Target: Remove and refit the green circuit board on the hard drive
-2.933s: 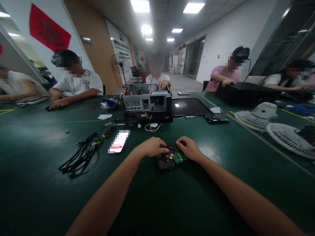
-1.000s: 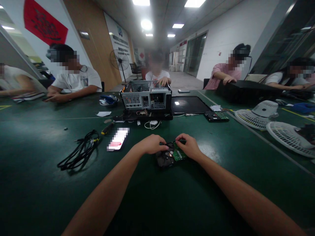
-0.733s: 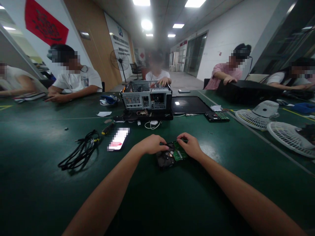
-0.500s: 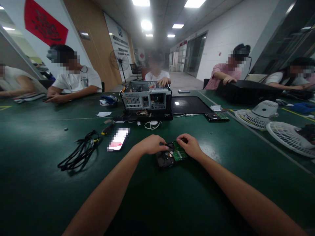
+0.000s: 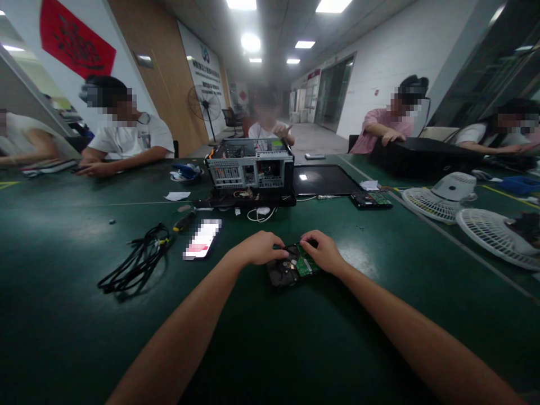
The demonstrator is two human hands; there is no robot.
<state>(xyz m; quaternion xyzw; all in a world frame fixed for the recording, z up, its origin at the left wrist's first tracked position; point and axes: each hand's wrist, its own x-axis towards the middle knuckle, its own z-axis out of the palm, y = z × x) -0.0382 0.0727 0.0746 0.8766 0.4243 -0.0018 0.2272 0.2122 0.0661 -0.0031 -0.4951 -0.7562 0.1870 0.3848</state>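
A hard disk drive (image 5: pixel 283 274) lies on the green table in front of me, its black underside and green circuit board (image 5: pixel 306 266) facing up. My left hand (image 5: pixel 261 248) grips its far left edge, with the thumb resting on the black casing. At the far right edge, over the circuit board, my right hand (image 5: pixel 323 251) has thumb and forefinger pinched together. Whatever lies between those fingertips is too small to make out.
Left of my arms are a phone (image 5: pixel 202 239), a coiled black cable (image 5: pixel 141 259) and a screwdriver (image 5: pixel 184 221). Ahead stands an opened computer case (image 5: pixel 253 171). A second hard drive (image 5: pixel 371 200) and white fan parts (image 5: pixel 439 197) lie to the right. Several people sit around the table.
My right hand's fingertips have shifted slightly left along the drive's far edge. My left hand stays in place. Across the table, a person's hand has lifted a little off the computer case.
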